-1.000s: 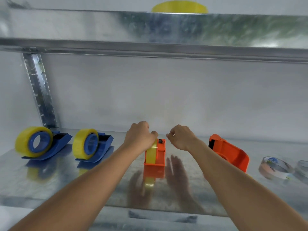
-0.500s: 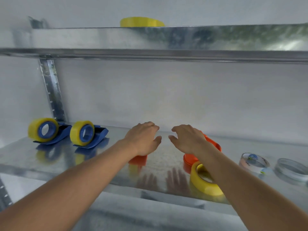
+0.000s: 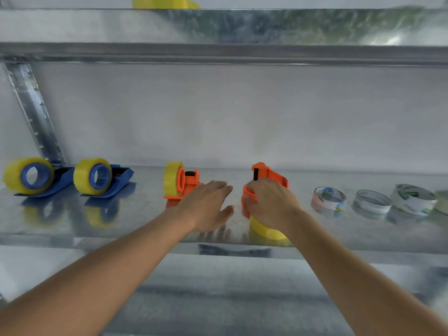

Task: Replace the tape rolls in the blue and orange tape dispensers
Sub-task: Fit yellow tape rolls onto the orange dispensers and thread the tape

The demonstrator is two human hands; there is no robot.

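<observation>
Landmark: the loaded orange dispenser (image 3: 183, 181) stands upright on the metal shelf (image 3: 145, 214), with a yellow tape roll (image 3: 171, 181) mounted on it.
Left hand (image 3: 206, 206): just right of this dispenser, fingers straight and relaxed, holding nothing.
Right hand (image 3: 271, 202): further right, fingers curled around the second orange dispenser (image 3: 269, 175).
Loose yellow roll (image 3: 265, 230): under the right hand, near the shelf front edge; I cannot tell if the hand touches it.
Blue dispensers: two stand left of the landmark, the near one (image 3: 104, 179) and the far one (image 3: 36, 177), both carrying yellow tape.
Empty cores (image 3: 328, 197): on the shelf far right of the landmark.
Upper shelf (image 3: 242, 27): one more yellow roll (image 3: 164, 2) lies on it.
</observation>
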